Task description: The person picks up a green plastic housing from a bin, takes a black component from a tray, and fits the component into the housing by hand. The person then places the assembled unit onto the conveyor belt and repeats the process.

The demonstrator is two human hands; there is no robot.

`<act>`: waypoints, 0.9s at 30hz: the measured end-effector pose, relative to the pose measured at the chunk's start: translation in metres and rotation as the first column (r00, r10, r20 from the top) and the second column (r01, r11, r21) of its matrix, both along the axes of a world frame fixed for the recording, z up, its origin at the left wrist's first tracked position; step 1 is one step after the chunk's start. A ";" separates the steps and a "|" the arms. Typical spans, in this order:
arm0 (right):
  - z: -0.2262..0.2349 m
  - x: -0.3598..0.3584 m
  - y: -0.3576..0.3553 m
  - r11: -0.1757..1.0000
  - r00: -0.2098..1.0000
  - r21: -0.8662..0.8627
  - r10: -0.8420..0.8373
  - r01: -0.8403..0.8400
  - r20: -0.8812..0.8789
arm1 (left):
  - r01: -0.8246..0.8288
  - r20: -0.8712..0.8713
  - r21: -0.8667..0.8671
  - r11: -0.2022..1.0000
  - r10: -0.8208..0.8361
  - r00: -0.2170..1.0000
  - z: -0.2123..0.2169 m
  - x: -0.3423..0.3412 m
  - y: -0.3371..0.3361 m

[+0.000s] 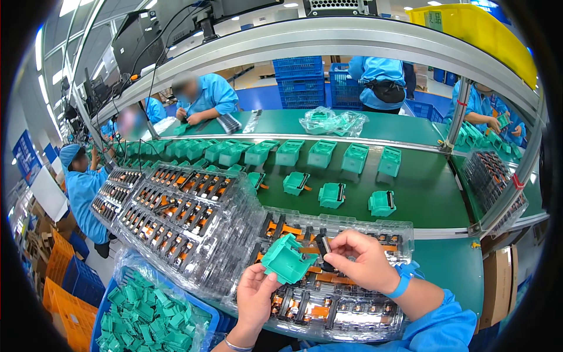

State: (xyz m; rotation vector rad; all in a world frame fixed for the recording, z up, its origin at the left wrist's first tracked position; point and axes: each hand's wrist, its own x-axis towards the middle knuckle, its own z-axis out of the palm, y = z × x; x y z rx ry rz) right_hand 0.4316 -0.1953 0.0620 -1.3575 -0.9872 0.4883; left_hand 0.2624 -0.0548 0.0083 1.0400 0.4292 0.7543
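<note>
Green plastic housing (pixel 285 259) sits gripped in left hand (pixel 255 294), beside right hand (pixel 363 258).

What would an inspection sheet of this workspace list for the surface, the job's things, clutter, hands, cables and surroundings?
Surface: green conveyor belt with rows of green housings on it.
Job's things: green plastic housing in the left hand; small black part pinched by the right hand; clear blister tray of black and orange parts beneath both.
Clutter: stacked clear trays at left; blue bin of green housings at lower left.
Hands: left hand grips the housing; right hand holds the black part beside it.
Cables: black cables hang from the overhead rail.
Surroundings: other workers in blue at the line; blue crates behind.
</note>
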 end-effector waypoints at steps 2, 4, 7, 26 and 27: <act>0.001 0.000 0.000 0.996 0.993 -0.083 -0.004 0.013 0.115 | 0.027 0.009 0.009 1.000 -0.027 1.000 -0.001 -0.001 -0.001; 0.003 0.001 0.001 0.994 0.989 -0.104 -0.006 0.022 0.149 | 0.052 0.018 0.017 0.998 -0.053 0.998 -0.002 -0.002 -0.002; 0.000 0.001 0.002 0.991 0.977 -0.130 -0.013 0.042 0.212 | 0.074 -0.004 0.045 0.996 -0.074 0.997 -0.002 -0.002 -0.004; -0.024 0.006 0.013 0.968 0.994 -0.227 0.095 -0.103 -0.048 | 0.106 0.005 0.157 0.982 -0.108 0.994 0.004 -0.006 -0.012; -0.025 0.006 0.014 0.968 0.994 -0.228 0.094 -0.102 -0.049 | 0.102 0.006 0.165 0.981 -0.105 0.994 0.004 -0.006 -0.013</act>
